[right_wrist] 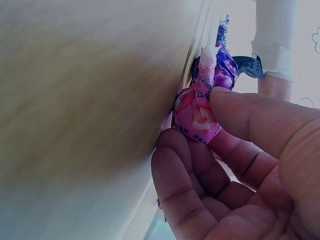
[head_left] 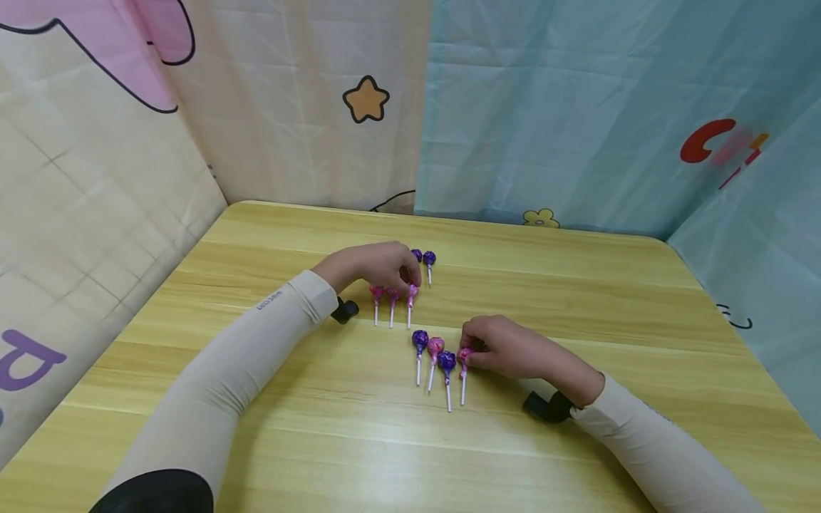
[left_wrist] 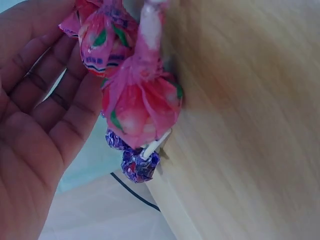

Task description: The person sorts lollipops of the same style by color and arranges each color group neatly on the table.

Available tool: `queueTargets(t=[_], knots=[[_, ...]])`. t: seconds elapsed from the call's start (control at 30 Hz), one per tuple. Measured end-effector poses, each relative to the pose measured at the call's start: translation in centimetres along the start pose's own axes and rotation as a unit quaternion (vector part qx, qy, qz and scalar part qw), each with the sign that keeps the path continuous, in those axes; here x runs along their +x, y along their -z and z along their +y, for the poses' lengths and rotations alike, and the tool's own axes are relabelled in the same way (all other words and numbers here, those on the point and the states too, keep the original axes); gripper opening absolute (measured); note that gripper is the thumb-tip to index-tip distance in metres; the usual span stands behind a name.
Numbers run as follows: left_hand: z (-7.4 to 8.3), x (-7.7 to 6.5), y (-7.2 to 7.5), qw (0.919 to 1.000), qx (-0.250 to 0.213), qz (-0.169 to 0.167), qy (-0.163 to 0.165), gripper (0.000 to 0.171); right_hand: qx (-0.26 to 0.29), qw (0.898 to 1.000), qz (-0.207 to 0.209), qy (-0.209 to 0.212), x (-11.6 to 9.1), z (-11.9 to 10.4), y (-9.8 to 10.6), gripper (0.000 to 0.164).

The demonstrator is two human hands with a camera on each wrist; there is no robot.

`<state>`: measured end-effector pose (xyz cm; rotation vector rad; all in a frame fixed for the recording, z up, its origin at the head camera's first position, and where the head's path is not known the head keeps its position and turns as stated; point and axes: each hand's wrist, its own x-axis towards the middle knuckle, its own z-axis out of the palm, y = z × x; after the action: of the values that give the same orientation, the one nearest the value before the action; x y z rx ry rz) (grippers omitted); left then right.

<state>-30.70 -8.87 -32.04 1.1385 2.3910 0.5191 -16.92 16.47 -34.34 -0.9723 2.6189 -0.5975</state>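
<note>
In the head view my left hand (head_left: 388, 265) pinches a pink-wrapped lollipop (head_left: 412, 292), the rightmost of three pink ones in a row. Its neighbour (left_wrist: 142, 110) looms large in the left wrist view, partly covering the held one (left_wrist: 102, 47). My right hand (head_left: 513, 347) holds another pink lollipop (right_wrist: 197, 117) by its wrapped head between thumb and fingers, close against the tabletop. Left of that one lie a purple lollipop (head_left: 447, 362), a pink one (head_left: 435, 347) and a second purple one (head_left: 420, 339), sticks pointing toward me.
Two purple lollipops (head_left: 429, 258) lie farther back, one partly hidden behind my left hand. Everything rests on a wood-grain table (head_left: 577, 285). Printed curtains (head_left: 308, 107) hang along its back and sides. Dark wrist straps (head_left: 550, 407) sit at both sleeve cuffs.
</note>
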Motion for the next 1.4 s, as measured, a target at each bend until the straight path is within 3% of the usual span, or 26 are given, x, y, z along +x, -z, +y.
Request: queueTargets(t=[0.73,0.97,1.17,1.4], knots=[[0.1,0.2,-0.1,0.9999,0.008,-0.003,0.006,0.012,-0.001,1.0,0.0,0.004,0.1,0.2,0.3,0.012],[0.3,-0.2,-0.6,0.9992,-0.011,0.038,-0.009,0.02,0.003,1.0,0.0,0.0,0.0,0.0,0.4,0.011],[2.5,-2.0,-2.1,0.9958,-0.006,0.083,-0.036,0.024,0.009,1.0,-0.006,-0.003,-0.1,0.0,0.2,0.011],[5.7,-3.8,-4.9,0.9974,0.014,0.062,-0.035,0.024,0.012,1.0,-0.006,-0.006,0.0,0.0,0.1,0.011]])
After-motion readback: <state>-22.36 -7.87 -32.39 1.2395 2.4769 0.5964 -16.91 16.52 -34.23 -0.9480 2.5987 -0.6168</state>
